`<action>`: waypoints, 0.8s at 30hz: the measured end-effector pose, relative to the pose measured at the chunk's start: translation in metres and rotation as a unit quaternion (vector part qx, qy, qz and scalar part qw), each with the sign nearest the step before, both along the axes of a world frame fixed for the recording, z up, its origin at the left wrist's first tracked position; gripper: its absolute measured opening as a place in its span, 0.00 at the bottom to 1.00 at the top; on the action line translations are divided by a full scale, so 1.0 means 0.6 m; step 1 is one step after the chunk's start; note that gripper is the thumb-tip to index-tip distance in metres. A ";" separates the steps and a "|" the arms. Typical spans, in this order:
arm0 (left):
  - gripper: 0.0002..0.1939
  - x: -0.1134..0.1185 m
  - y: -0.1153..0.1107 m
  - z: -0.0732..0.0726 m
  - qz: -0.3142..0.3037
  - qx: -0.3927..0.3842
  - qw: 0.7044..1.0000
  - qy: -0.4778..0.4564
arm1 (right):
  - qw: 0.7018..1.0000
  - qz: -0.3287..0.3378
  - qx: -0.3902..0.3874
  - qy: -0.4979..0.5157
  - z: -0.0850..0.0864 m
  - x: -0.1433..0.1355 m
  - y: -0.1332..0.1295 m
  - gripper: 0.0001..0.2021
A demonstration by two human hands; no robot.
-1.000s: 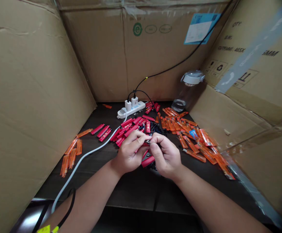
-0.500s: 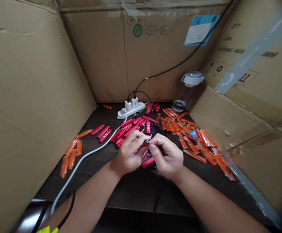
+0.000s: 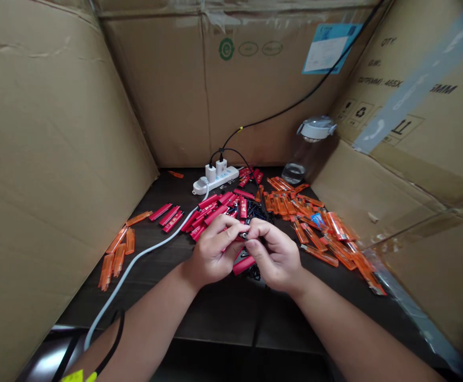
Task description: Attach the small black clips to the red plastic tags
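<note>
My left hand (image 3: 217, 250) is closed in a pinch around a lighter (image 3: 244, 235), whose small metal-and-black end shows between the fingertips; its body is mostly hidden by the fingers. My right hand (image 3: 275, 253) meets it from the other side, thumb and forefinger pressed together at that end. Whatever lies between the right fingertips is too small and covered to make out. Beneath both hands lies a red lighter (image 3: 243, 265). Just beyond them spreads a pile of red lighters (image 3: 215, 213) beside a heap of small black parts (image 3: 257, 211).
Orange lighters (image 3: 315, 239) are strewn on the right, with a smaller group (image 3: 119, 260) at left. A white power strip (image 3: 215, 181) and a water bottle (image 3: 297, 159) stand at the back. A white cable (image 3: 136, 260) crosses the dark table. Cardboard walls (image 3: 168, 95) enclose three sides.
Both hands stay nearly in place. The metal end between the fingertips has shifted slightly right and down, and the right fingers have moved a little with it.
</note>
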State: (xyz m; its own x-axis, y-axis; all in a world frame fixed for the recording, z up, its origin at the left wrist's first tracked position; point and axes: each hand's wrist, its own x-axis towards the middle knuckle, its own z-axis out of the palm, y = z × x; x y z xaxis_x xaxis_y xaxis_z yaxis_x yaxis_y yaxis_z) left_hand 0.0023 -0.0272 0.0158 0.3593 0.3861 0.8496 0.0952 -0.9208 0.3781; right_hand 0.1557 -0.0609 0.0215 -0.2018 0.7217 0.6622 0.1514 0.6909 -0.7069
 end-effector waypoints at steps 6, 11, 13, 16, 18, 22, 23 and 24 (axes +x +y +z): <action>0.15 0.000 0.000 0.000 0.005 -0.007 1.000 0.001 | 0.999 0.019 -0.033 0.010 -0.003 -0.001 0.000 0.06; 0.17 0.000 0.000 -0.005 0.008 -0.004 1.000 0.000 | 1.000 -0.012 -0.004 -0.012 -0.007 -0.002 0.002 0.05; 0.18 0.000 0.000 -0.007 0.012 -0.004 1.000 0.000 | 0.999 -0.031 -0.001 -0.021 -0.010 -0.004 0.001 0.05; 0.18 0.001 0.000 -0.008 0.019 -0.004 1.000 -0.002 | 0.998 -0.057 0.005 -0.026 -0.011 -0.009 -0.001 0.05; 0.19 0.002 0.000 -0.009 0.025 -0.002 1.000 -0.005 | 0.997 -0.074 0.004 -0.019 -0.009 -0.012 -0.004 0.05; 0.20 0.002 0.003 -0.013 0.035 0.008 0.999 -0.006 | 0.995 -0.098 -0.027 -0.002 -0.001 -0.017 -0.008 0.06; 0.20 0.003 0.004 -0.013 0.038 0.009 0.999 -0.005 | 0.994 -0.100 -0.033 0.000 0.001 -0.017 -0.008 0.06; 0.19 0.003 0.004 -0.014 0.041 0.009 0.999 -0.004 | 0.994 -0.101 -0.036 0.001 0.002 -0.017 -0.008 0.06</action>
